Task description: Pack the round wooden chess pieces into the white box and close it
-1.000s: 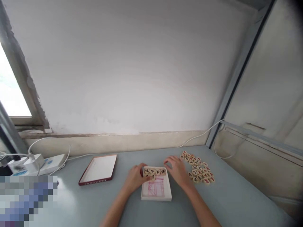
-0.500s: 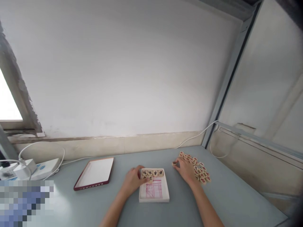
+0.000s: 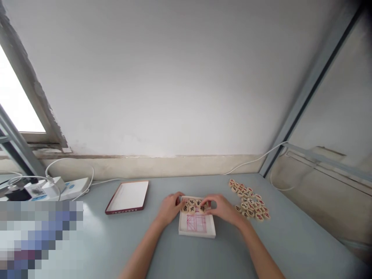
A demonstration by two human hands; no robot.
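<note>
A shallow white box (image 3: 197, 234) stands on the table with two rows of round Chinese chess pieces (image 3: 192, 209) with black characters at its far end. A sheet with pink lines (image 3: 195, 223) shows on its floor. My left hand (image 3: 171, 208) is closed on the box's left wall, its thumb over the edge by the pieces. My right hand (image 3: 221, 208) reaches in from the right, thumb and forefinger pinching a chess piece (image 3: 202, 208) in the nearer row. Part of the far row is hidden behind those fingers.
More chess pieces (image 3: 250, 204) with red and black characters lie in a loose cluster to the right. A dark red lid (image 3: 124, 211), white inside, lies on the left. A power strip (image 3: 76, 187) with white cables sits at the far left by the wall.
My right hand has moved left from beside the loose pieces to the box, carrying a chess piece into the nearer row. My left hand stays at the box; the view has shifted slightly.
</note>
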